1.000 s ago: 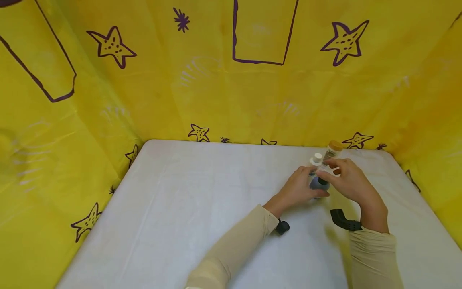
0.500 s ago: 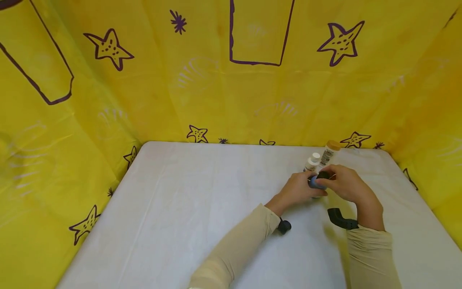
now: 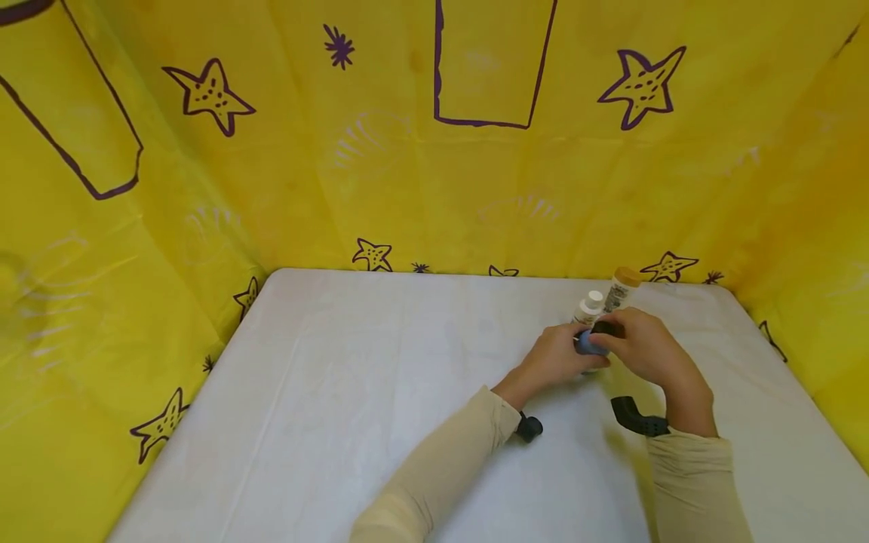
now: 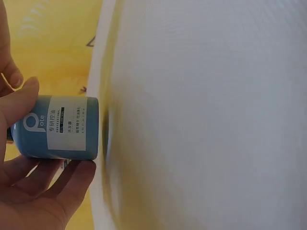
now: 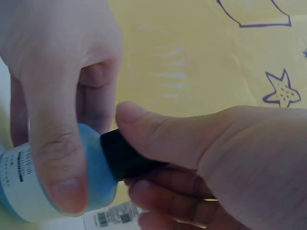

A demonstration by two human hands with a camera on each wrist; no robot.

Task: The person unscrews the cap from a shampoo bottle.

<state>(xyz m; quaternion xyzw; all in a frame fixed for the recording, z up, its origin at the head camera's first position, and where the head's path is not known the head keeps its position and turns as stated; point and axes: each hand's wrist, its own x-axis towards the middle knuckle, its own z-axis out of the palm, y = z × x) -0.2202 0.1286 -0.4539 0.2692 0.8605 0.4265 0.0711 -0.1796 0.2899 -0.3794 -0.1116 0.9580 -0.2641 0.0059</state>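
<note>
A small blue bottle (image 4: 67,127) with a white label is gripped by my left hand (image 3: 558,356), thumb on one side and fingers on the other. Its base is close to the tabletop; whether they touch I cannot tell. My right hand (image 3: 652,345) pinches the bottle's black cap (image 5: 128,155) between thumb and fingers, with the cap seated on the neck. Just behind the hands stand a white-capped bottle (image 3: 589,304), its lower part hidden, and a pale bottle with an orange cap (image 3: 621,291).
A white-covered table (image 3: 339,377) spreads out to the left and in front. Yellow curtains (image 3: 407,173) with purple starfish drawings enclose its back and sides. Each wrist wears a black camera mount (image 3: 638,418).
The right hand has come down from just above the bottle and taken hold of the black cap. The left hand has kept its grip on the bottle; both hands have shifted slightly left.
</note>
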